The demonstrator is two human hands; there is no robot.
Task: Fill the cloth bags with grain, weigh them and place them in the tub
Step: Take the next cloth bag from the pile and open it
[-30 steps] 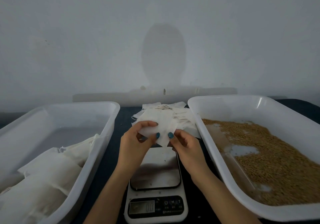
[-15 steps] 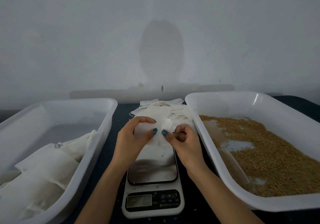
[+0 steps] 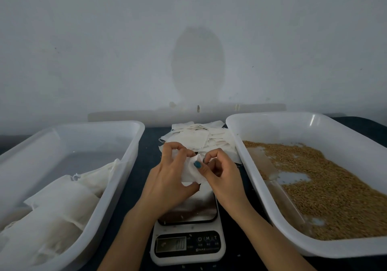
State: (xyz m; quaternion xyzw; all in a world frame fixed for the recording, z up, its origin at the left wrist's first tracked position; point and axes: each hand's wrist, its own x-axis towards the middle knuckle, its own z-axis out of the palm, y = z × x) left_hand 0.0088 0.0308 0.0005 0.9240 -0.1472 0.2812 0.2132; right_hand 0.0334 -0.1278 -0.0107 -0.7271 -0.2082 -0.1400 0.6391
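scale (image 3: 187,247) display showing zeros, buttons marked M, T

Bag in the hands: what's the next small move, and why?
Probably pull the mouth of the bag open. Both the left hand and the right hand pinch it above the scale, it looks flat and empty, and the grain lies in the tub on the right.
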